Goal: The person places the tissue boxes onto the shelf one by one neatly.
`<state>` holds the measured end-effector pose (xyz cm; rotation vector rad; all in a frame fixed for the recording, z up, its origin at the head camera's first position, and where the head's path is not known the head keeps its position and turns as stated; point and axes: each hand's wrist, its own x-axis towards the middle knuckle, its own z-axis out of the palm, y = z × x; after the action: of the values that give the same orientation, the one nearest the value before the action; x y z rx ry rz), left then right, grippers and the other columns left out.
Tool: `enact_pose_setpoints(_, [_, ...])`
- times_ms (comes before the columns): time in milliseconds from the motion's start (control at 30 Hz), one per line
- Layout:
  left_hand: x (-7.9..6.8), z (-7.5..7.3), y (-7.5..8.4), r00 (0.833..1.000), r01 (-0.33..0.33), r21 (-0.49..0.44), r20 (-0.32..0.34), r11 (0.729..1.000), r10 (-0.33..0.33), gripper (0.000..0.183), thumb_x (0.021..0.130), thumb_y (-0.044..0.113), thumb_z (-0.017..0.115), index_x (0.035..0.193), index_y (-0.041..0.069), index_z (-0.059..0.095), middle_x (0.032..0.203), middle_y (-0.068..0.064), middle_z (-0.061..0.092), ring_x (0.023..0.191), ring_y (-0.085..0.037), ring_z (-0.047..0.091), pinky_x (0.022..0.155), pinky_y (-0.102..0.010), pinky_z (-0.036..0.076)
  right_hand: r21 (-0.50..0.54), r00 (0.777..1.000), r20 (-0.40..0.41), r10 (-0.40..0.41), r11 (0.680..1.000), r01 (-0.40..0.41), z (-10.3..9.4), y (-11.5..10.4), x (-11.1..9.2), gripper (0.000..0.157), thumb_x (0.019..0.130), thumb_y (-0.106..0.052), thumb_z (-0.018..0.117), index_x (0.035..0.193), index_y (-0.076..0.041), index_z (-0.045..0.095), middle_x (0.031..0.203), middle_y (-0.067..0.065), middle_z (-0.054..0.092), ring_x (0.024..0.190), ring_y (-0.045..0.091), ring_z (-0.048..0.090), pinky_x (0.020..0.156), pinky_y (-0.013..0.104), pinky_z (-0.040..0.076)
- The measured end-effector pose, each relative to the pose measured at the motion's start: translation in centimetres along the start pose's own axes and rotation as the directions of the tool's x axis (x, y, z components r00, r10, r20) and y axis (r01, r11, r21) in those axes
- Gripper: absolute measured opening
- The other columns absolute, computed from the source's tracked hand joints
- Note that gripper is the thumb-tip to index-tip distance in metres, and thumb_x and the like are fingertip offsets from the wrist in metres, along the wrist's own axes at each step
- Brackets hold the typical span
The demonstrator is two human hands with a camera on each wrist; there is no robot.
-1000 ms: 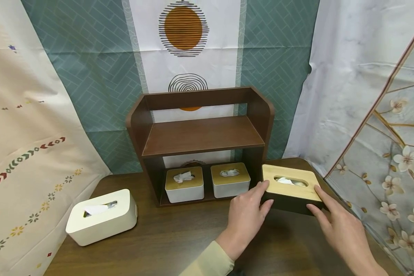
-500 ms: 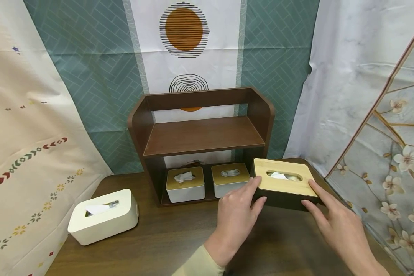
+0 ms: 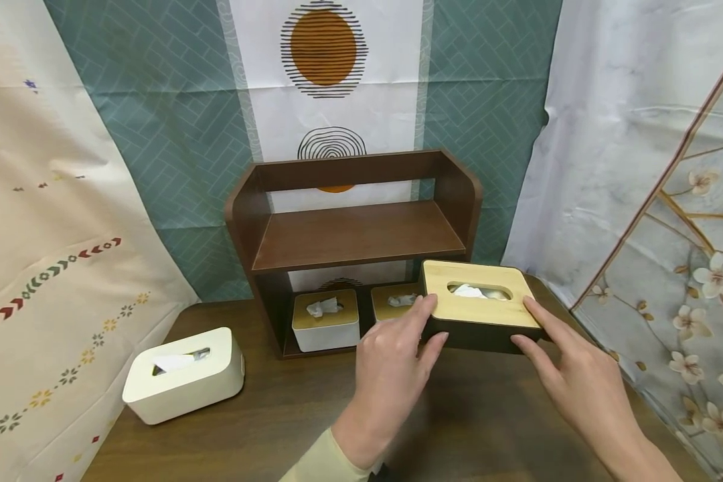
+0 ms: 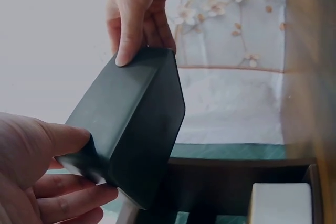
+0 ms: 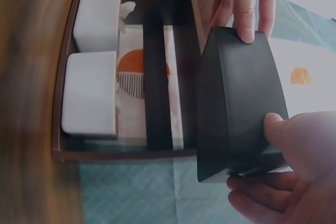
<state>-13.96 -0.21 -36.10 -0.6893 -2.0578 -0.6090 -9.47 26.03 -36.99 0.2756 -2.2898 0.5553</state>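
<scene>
Both hands hold a black tissue box [image 3: 478, 294] with a light wooden lid, raised in front of the shelf's right side. My left hand [image 3: 391, 375] grips its left end, and my right hand [image 3: 578, 375] grips its right end. White tissue shows in the lid's oval slot. The left wrist view shows the thumbs on the box's dark side [image 4: 126, 103] and fingers curled at its ends. Behind it, two white tissue boxes with wooden lids stand on the shelf's lower level: the left one [image 3: 327, 321] in full sight, the right one [image 3: 391, 302] partly hidden by the left hand and black box.
A dark brown two-tier shelf [image 3: 361, 234] stands at the back of the wooden table [image 3: 277, 415]. At the left lies a cream tissue box [image 3: 183, 375] with tissue in its slot. Patterned cloths hang behind and on both sides, the flowered one [image 3: 693, 321] close to the right hand.
Both hands have carried the black tissue box left and upward, toward the shelf. It now covers part of the right white tissue box. The other boxes keep their places.
</scene>
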Motion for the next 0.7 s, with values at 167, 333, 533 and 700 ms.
enact_pose_setpoints(167, [0.2, -1.1, -0.4, 1.000, -0.009, 0.001, -0.022, 1.000, 0.009, 0.058, 0.088, 0.026, 0.098, 0.139, 0.013, 0.075, 0.128, -0.004, 0.080, 0.092, -0.016, 0.082, 0.085, -0.034, 0.065, 0.011, 1.000, -0.005, -0.013, 1.000, 0.014, 0.0, -0.9, 0.7, 0.082, 0.087, -0.011, 0.094, 0.161, -0.024, 0.060, 0.141, 0.016, 0.073, 0.076, 0.022, 0.068, 0.065, 0.025, 0.040])
enact_pose_setpoints(333, [0.7, -2.2, -0.9, 0.999, -0.005, -0.003, -0.033, 1.000, 0.004, 0.059, 0.089, 0.024, 0.097, 0.141, 0.011, 0.074, 0.130, -0.005, 0.080, 0.094, -0.017, 0.082, 0.089, -0.036, 0.065, 0.024, 1.000, -0.014, -0.026, 0.999, 0.026, 0.2, -1.6, 1.6, 0.083, 0.087, -0.011, 0.094, 0.162, -0.024, 0.060, 0.145, 0.014, 0.071, 0.106, 0.037, 0.077, 0.070, 0.041, 0.051])
enact_pose_setpoints(533, [1.5, -3.2, -1.7, 0.999, 0.019, 0.013, -0.046, 1.000, -0.019, 0.059, 0.090, 0.025, 0.096, 0.142, 0.011, 0.073, 0.130, -0.006, 0.080, 0.095, -0.019, 0.082, 0.089, -0.038, 0.065, 0.061, 0.997, -0.042, -0.072, 0.995, 0.074, 0.9, -2.4, 3.4, 0.085, 0.084, -0.009, 0.095, 0.161, -0.021, 0.061, 0.149, 0.010, 0.069, 0.120, 0.038, 0.075, 0.077, 0.044, 0.051])
enact_pose_setpoints(700, [2.2, -4.0, -2.6, 0.998, 0.043, 0.018, -0.057, 0.999, -0.042, 0.057, 0.092, 0.024, 0.094, 0.143, 0.011, 0.073, 0.128, -0.006, 0.080, 0.095, -0.020, 0.082, 0.086, -0.039, 0.065, 0.084, 0.990, -0.071, -0.119, 0.989, 0.124, 1.7, -3.0, 5.1, 0.082, 0.085, -0.008, 0.094, 0.160, -0.019, 0.062, 0.146, 0.010, 0.071, 0.110, 0.034, 0.077, 0.075, 0.040, 0.049])
